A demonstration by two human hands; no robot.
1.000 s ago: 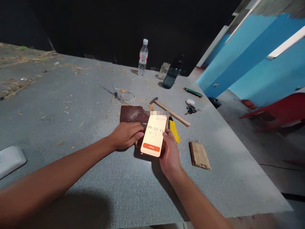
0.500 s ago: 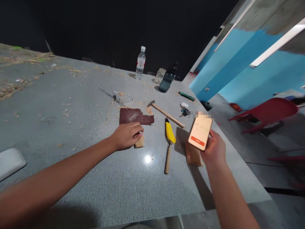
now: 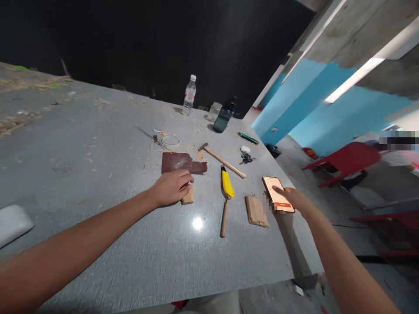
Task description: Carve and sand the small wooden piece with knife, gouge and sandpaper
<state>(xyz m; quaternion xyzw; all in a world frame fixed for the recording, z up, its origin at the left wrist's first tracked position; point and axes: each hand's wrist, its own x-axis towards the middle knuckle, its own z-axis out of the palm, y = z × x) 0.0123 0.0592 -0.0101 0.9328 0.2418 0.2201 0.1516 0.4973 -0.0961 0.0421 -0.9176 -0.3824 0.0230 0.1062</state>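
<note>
My left hand (image 3: pixel 175 186) rests on the table with its fingers curled over a small wooden block (image 3: pixel 187 197), whose near end shows. Just beyond it lies a dark brown sheet (image 3: pixel 175 162), perhaps sandpaper, with a torn edge and pale dust. At the right side of the table, my right hand (image 3: pixel 296 201) grips a phone (image 3: pixel 276 192) with a lit screen. The thumb lies across the screen and the other fingers are hidden. Whether the phone touches the table I cannot tell. A flat piece of wood (image 3: pixel 257 211) lies to the left of the phone.
Between my hands lie a yellow-handled cutter (image 3: pixel 227 183), a wooden-handled tool (image 3: pixel 224 220) and a hammer (image 3: pixel 225 161). Farther back are keys (image 3: pixel 246 158), a wire coil (image 3: pixel 170 140), a water bottle (image 3: pixel 189 97), a glass (image 3: pixel 214 111) and a dark bottle (image 3: pixel 224 115). Shavings dot the table (image 3: pixel 131 253).
My right hand has moved right and lowered the phone away from above the flat wood, which is now uncovered. The thumb now lies over the screen. My left hand stays at the block.
</note>
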